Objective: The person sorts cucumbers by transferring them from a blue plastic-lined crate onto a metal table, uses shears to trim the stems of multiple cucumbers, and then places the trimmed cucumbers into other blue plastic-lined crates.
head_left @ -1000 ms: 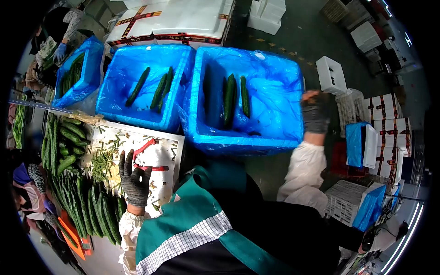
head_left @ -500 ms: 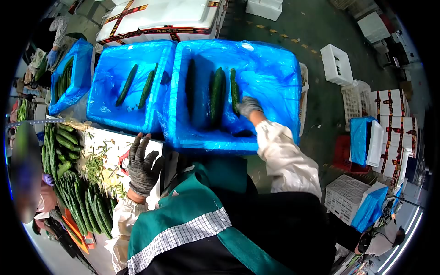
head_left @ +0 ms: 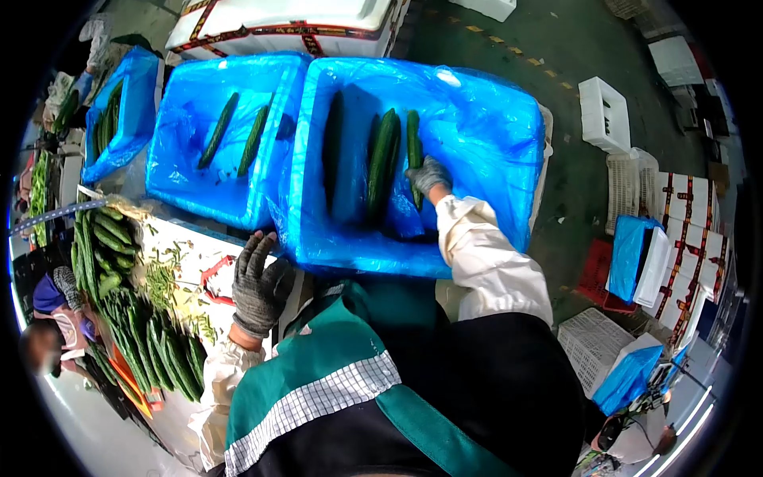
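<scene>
In the large blue-lined box (head_left: pixel 509 238), my right hand (head_left: pixel 430 176), in a grey glove, is closed round a cucumber (head_left: pixel 413 135) at its lower half. Left of it in the same box lie more cucumbers (head_left: pixel 381 159), one against the shaded left wall. My left hand (head_left: pixel 261 286), also gloved, is spread over the right edge of the white board (head_left: pixel 191 242), with nothing in it. Beside its fingertips on the board is a red-handled tool (head_left: pixel 213 280), partly hidden by the hand. Green trimmings (head_left: pixel 163 278) are scattered there.
A second blue-lined box (head_left: pixel 179 143) holds cucumbers. Piled cucumbers (head_left: pixel 147 342) fill the left of the table. White foam boxes (head_left: pixel 278 20) stand behind. Co-workers are at the far left, one with a gloved hand (head_left: pixel 67 286). Crates (head_left: pixel 592 346) stand on the floor at right.
My right hand came from outside the box's right side into it and closed on the cucumber. My left hand moved toward the board's right edge. The view has shifted.
</scene>
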